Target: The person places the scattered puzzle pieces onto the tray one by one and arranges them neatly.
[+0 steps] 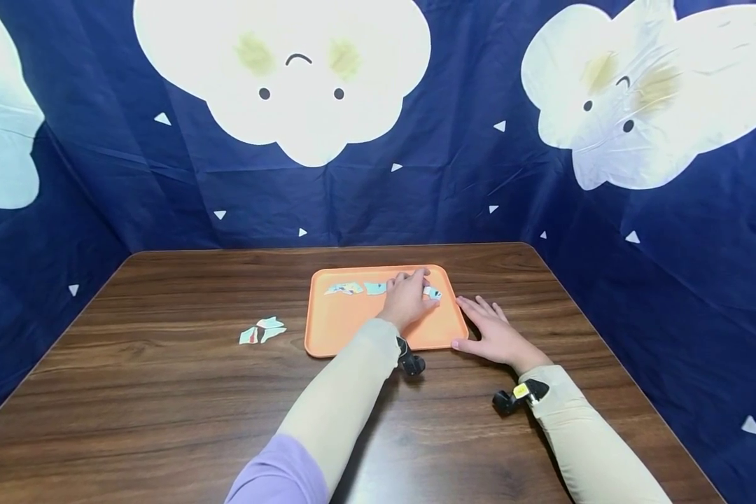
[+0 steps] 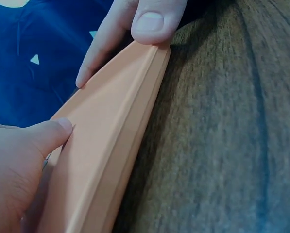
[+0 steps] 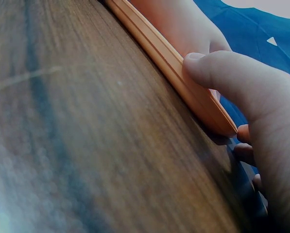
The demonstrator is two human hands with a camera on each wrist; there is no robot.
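Observation:
An orange tray (image 1: 346,329) lies on the table with flat, irregular, light-blue printed pieces in a row along its far part. One piece (image 1: 344,288) sits at the left, another piece (image 1: 374,288) beside my left hand, and a third piece (image 1: 434,293) at the right. My left hand (image 1: 406,301) reaches down into the tray between them, thumb apart from the fingers; its fingertips and whatever lies under them are hidden. At the tray's near right corner, my right hand (image 1: 494,336) has its fingers spread, the thumb (image 3: 196,60) touching the near rim.
Several similar loose pieces (image 1: 271,323) lie close together on the brown wooden table (image 1: 164,392), left of the tray. A dark blue cloth (image 1: 365,203) with white clouds and triangles hangs behind and at both sides of the table.

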